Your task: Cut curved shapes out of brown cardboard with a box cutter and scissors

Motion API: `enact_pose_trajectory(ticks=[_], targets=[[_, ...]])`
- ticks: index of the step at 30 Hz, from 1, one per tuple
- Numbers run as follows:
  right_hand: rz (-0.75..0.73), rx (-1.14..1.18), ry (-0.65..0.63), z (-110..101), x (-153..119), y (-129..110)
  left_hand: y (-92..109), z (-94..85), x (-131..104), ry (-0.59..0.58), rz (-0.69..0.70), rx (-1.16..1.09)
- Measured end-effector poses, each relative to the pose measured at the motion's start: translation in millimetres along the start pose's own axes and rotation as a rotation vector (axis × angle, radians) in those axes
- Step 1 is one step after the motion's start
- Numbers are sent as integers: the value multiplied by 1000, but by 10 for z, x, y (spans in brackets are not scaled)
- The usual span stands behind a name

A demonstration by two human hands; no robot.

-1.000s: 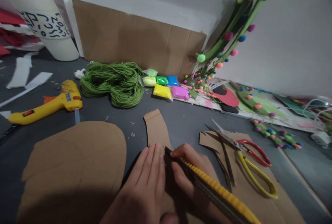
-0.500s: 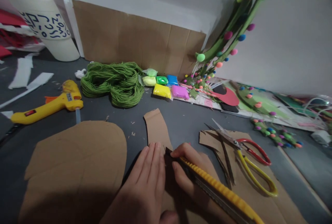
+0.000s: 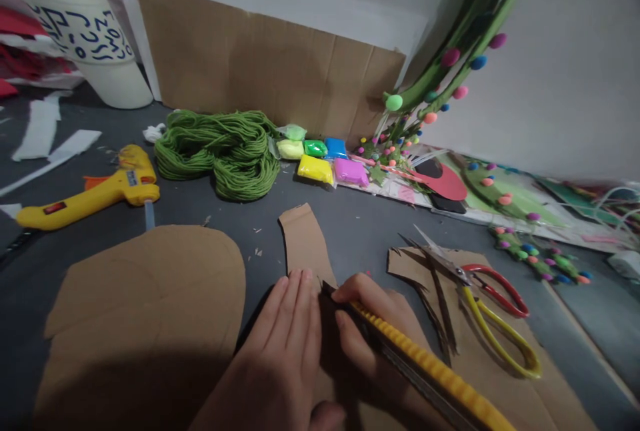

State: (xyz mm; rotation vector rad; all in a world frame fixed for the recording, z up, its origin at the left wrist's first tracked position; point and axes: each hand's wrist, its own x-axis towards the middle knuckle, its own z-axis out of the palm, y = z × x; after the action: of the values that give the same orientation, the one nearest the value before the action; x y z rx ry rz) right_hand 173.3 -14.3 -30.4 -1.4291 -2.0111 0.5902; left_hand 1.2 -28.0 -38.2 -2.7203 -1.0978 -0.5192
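A curved cardboard strip (image 3: 306,239) lies on the dark table in front of me, its lower part hidden under my hands. My left hand (image 3: 285,344) presses flat on it, fingers stretched out side by side. In my right hand (image 3: 383,328) is a yellow utility knife (image 3: 425,364), gripped between thumb and fingers. The blade end of the knife touches the cardboard just right of my left fingertips. To the left lies a larger rounded cardboard piece (image 3: 150,298). On the right, scissors (image 3: 465,278) with one red and one yellow handle rest open on more cardboard (image 3: 520,378).
A yellow glue gun (image 3: 95,198) lies at left, beside green yarn (image 3: 220,151). Several colourful clay packets (image 3: 316,169) sit near a propped cardboard sheet (image 3: 260,58). A white tumbler (image 3: 100,51) stands back left. A green pom-pom decoration (image 3: 465,51) rises at back right.
The view has shifted slightly. My left hand still presses the cardboard, and my right hand holds the utility knife in nearly the same place against it.
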Motion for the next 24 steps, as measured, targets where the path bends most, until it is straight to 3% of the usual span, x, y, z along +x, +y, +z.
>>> enact_pose_trajectory(ticks=[8,15,24], targets=[[-66,25,32,-32,-53,1,8,14,-12,5,-12,-1],[-73,17,-21,-12,12,-23,16,-12,21,-7,-12,0],[-126,-6,58,-54,-3,-24,14,13,4,-19,-19,-3]])
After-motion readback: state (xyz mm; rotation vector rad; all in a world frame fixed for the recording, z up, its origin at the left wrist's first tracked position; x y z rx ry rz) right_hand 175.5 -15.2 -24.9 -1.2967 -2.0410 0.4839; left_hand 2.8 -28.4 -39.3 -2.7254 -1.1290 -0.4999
